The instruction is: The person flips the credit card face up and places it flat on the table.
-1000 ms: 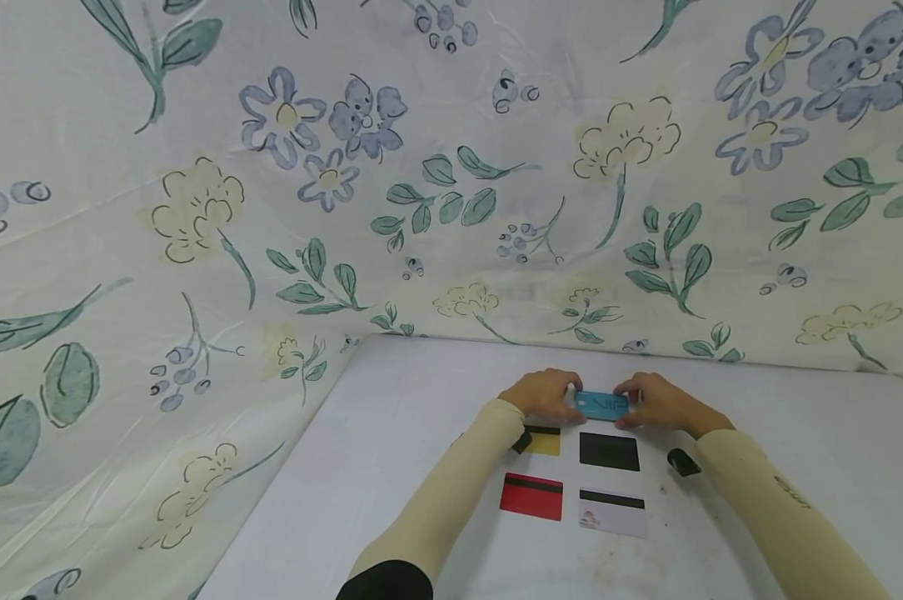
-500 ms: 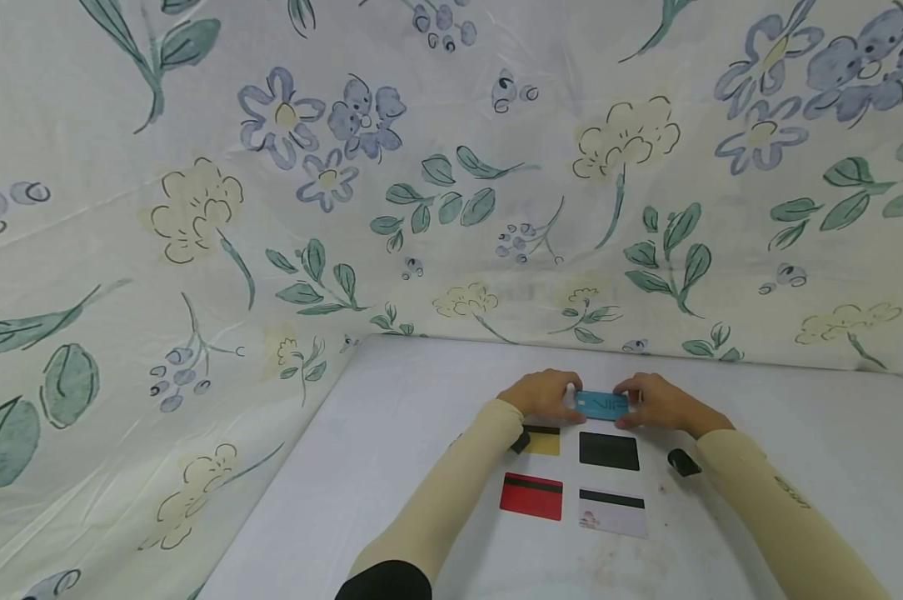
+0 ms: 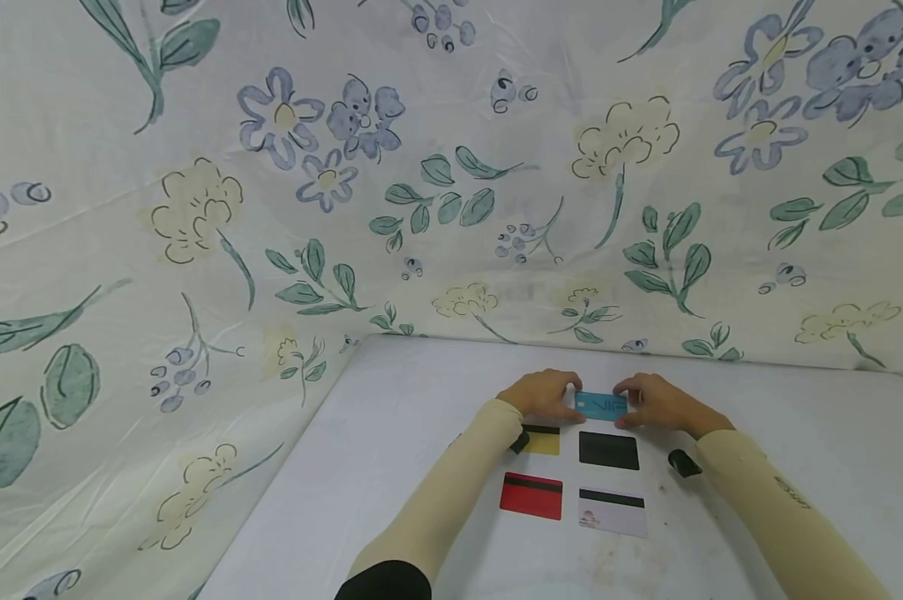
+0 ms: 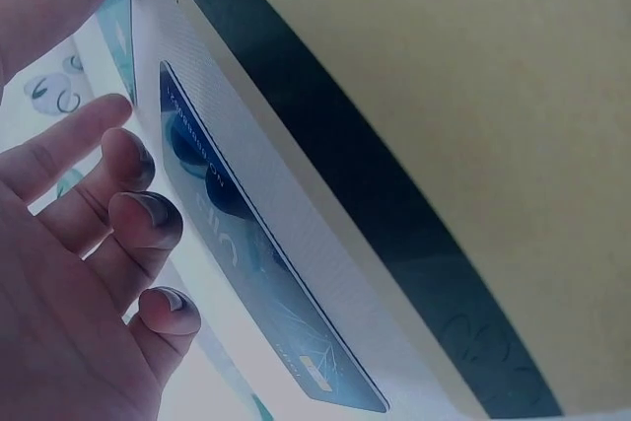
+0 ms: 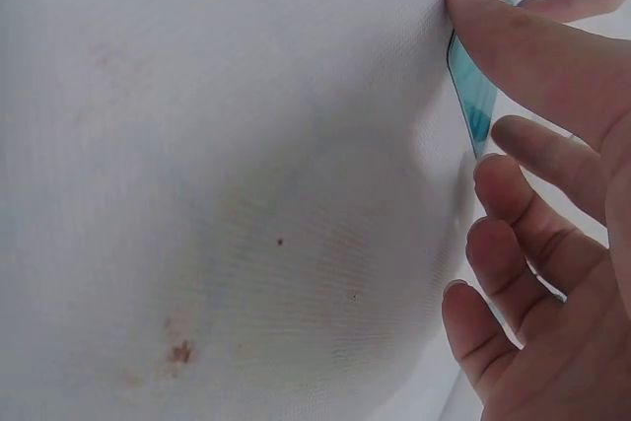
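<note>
In the head view, a light blue plastic card (image 3: 601, 406) with large lettering lies at the far end of a group of cards. My left hand (image 3: 545, 394) pinches its left end between thumb and forefinger. At its right end, the thumb and forefinger of my right hand (image 3: 661, 402) do the same. The left wrist view shows a dark blue card (image 4: 261, 253) beside the left hand's loosely curled fingers; the hand hides it in the head view. Closest to that camera is a gold card (image 4: 473, 96) with a dark stripe. The right hand's other fingers curl loosely beside the blue card (image 5: 473, 96).
Nearer me on the white table (image 3: 361, 450) lie a black card (image 3: 609, 451), a red card (image 3: 531, 496) with a dark stripe, and a white striped card (image 3: 612, 512). Small brown stains mark the tabletop. A floral cloth (image 3: 451, 183) hangs behind and at the left.
Both hands stay at the two ends of the light blue card. The card's face has shifted very slightly, and its lettering catches the light differently.
</note>
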Motion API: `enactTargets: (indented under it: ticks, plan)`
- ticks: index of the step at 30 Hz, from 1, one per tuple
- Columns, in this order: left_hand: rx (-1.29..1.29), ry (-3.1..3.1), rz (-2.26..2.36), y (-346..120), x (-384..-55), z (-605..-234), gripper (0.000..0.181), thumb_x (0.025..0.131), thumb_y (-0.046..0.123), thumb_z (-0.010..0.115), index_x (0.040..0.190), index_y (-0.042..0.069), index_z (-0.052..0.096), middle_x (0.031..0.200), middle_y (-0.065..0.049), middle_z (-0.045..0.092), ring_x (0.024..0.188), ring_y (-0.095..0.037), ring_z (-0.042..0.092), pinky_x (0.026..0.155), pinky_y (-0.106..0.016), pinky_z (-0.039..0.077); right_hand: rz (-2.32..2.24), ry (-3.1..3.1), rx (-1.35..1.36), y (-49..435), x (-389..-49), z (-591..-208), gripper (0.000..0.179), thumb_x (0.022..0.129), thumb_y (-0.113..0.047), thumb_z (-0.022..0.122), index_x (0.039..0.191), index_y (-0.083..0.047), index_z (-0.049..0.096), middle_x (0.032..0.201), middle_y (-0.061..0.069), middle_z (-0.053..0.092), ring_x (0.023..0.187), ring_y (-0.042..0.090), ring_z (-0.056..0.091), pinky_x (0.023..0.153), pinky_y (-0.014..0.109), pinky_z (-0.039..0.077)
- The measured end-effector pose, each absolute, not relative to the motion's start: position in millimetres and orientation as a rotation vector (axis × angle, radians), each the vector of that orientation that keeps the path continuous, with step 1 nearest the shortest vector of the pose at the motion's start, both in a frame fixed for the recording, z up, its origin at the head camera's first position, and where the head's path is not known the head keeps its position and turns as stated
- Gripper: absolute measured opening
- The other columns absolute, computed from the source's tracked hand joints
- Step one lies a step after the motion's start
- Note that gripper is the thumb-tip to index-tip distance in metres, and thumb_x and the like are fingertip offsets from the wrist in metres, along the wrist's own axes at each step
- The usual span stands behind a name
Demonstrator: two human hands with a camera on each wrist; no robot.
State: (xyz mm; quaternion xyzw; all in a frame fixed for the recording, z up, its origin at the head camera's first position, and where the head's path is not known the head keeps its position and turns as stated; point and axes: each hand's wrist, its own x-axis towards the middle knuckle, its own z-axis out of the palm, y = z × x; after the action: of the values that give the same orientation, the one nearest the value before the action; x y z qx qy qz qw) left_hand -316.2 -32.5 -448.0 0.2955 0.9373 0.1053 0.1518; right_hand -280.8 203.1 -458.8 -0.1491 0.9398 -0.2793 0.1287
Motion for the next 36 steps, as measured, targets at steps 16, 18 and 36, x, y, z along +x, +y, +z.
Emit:
enactTargets:
  ticks: [16,18,36]
  plan:
    - [0.878,2.715,0.312,-35.0,-315.7,-447.6,0.057,0.091,0.048,0.075,0.14,0.023,0.059,0.115,0.001,0.067,0.096,-0.011,0.058,0.085,-0.028,0.053,-0.831,2.73,-0.403,203.3,-280.2,-459.1,0.064,0.082,-0.024,0.088,0.134,0.004,0.062,0.105,0.013,0.06,0.099,0.027,0.052,0.086,0.039,0.048]
    - [0.891,2.718,0.328,-36.5,-315.7,-447.7,0.058,0.091,0.049,0.075,0.14,0.023,0.059,0.11,0.002,0.067,0.093,-0.01,0.057,0.081,-0.026,0.051,-0.844,2.734,-0.401,204.2,-279.5,-459.4,0.065,0.083,-0.025,0.087,0.135,0.004,0.061,0.106,0.014,0.06,0.1,0.027,0.053,0.086,0.039,0.048]
    - [0.998,2.722,0.49,-58.3,-303.8,-434.4,0.066,0.091,0.054,0.073,0.144,0.019,0.057,0.103,-0.002,0.066,0.083,-0.009,0.055,0.069,-0.02,0.046,-1.024,2.867,-0.56,189.2,-261.5,-439.2,0.052,0.091,-0.025,0.08,0.131,0.004,0.064,0.105,0.017,0.061,0.102,0.032,0.054,0.087,0.042,0.049]
